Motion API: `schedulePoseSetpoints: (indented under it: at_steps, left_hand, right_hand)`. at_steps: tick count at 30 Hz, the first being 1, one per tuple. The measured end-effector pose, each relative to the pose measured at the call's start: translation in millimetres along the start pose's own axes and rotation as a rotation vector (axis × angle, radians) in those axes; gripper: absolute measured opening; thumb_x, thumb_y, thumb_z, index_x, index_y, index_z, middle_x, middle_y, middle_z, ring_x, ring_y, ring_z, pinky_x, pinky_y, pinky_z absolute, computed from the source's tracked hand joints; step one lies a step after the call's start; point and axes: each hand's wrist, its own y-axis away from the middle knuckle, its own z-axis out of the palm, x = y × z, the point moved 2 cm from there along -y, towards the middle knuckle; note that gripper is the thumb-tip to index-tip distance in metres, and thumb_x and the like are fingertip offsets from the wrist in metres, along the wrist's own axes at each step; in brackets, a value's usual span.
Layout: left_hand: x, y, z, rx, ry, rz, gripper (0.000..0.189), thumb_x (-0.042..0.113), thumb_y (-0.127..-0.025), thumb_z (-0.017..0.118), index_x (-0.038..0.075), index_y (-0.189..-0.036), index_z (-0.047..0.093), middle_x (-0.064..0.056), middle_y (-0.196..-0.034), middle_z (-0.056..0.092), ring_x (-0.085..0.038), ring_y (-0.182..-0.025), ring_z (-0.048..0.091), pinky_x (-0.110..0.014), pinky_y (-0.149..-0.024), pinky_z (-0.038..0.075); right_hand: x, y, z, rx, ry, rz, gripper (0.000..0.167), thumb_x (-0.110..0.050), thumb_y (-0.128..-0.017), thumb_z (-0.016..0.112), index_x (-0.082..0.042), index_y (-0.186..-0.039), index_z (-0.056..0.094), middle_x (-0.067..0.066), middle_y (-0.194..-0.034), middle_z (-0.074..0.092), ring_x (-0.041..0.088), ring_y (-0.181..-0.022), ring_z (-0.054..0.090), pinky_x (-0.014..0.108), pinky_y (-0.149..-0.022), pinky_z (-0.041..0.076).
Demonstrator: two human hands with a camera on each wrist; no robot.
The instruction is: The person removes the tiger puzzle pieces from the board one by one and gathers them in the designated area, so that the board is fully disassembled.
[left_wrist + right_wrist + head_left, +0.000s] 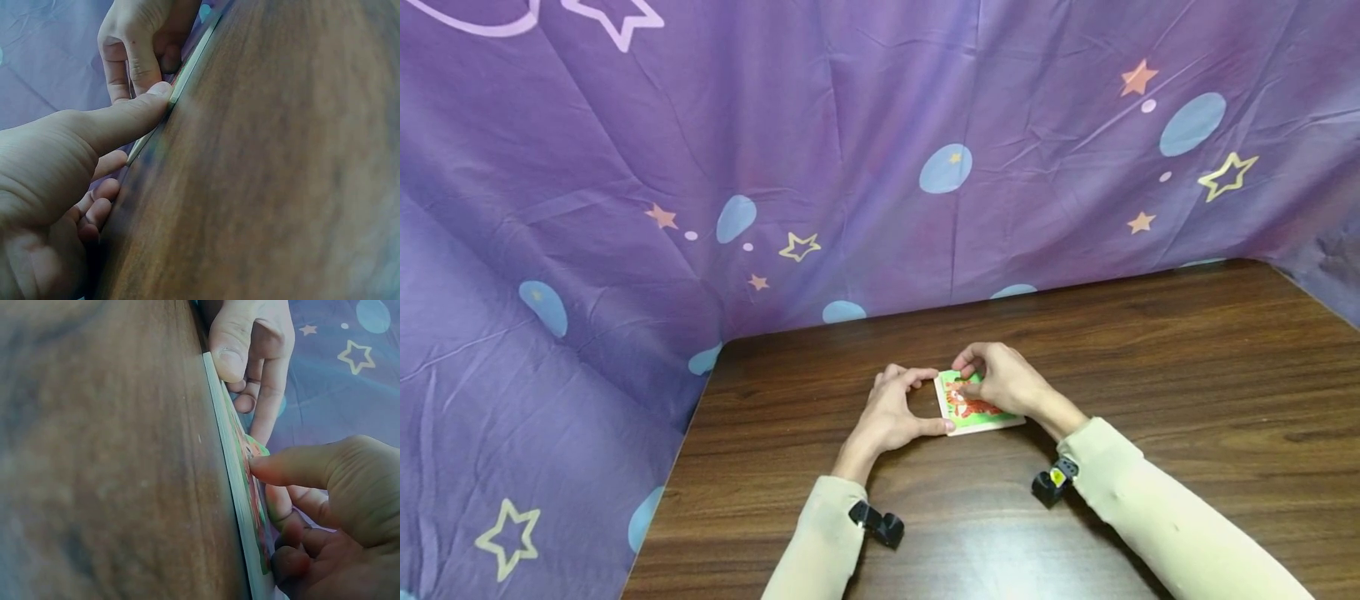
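A small square picture puzzle with a pale border lies flat on the table, showing an orange-red animal on green. My left hand steadies its left side, the straight thumb on the near corner and the straight index finger at the far one. Over the picture, my right hand pinches a puzzle piece between thumb and fingers. That piece's green edge stands up above the board in the right wrist view. The pinching fingers hide part of the picture. From low down, the left wrist view shows the board's pale edge.
The brown wood-grain table surrounds the puzzle. A purple cloth with stars and blue ovals hangs behind the table and along its left side. Black wrist cameras sit on both cream sleeves.
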Motion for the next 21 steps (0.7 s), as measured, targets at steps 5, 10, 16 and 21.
schedulePoseSetpoints:
  at_steps: [5,10,16,21]
  left_hand:
    - [-5.6,-5.4,4.6,0.005,-0.004,-0.011,0.085,0.038,-0.074,0.106,0.028,-0.149,0.071,0.000,-0.124,0.058,-0.019,-0.119,0.051,-0.042,-0.105,0.048]
    - [-3.5,-5.2,3.5,0.002,-0.006,-0.016,0.085,0.038,-0.073,0.107,0.028,-0.149,0.071,-0.001,-0.125,0.058,-0.019,-0.119,0.051,-0.041,-0.105,0.048]
    - [-3.5,-2.3,1.6,0.000,0.011,0.008,0.083,0.039,-0.074,0.106,0.029,-0.148,0.072,-0.001,-0.124,0.059,-0.019,-0.118,0.052,-0.042,-0.104,0.048]
    - [-3.7,-1.8,1.7,-0.004,0.014,0.016,0.084,0.040,-0.074,0.106,0.027,-0.150,0.071,-0.002,-0.125,0.059,-0.020,-0.118,0.052,-0.042,-0.104,0.049]
  right_hand:
    - [-0.2,-0.2,-1.8,0.011,0.031,-0.001,0.031,-0.011,-0.085,0.093,-0.008,-0.112,0.078,0.005,-0.102,0.078,0.018,-0.089,0.069,0.042,-0.089,0.052]
    - [1.4,-1.5,-2.4,0.019,0.031,0.003,0.032,-0.012,-0.084,0.094,-0.007,-0.112,0.077,0.005,-0.102,0.078,0.016,-0.085,0.067,0.040,-0.086,0.052]
    - [2.2,-2.0,-5.2,0.007,0.005,-0.001,0.036,-0.014,-0.083,0.094,-0.006,-0.113,0.077,0.007,-0.104,0.078,0.018,-0.087,0.068,0.038,-0.085,0.053]
    - [1.8,-1.4,-11.8,-0.017,-0.053,-0.015,0.036,-0.011,-0.084,0.092,-0.003,-0.115,0.076,0.010,-0.105,0.077,0.019,-0.090,0.069,0.035,-0.084,0.054]
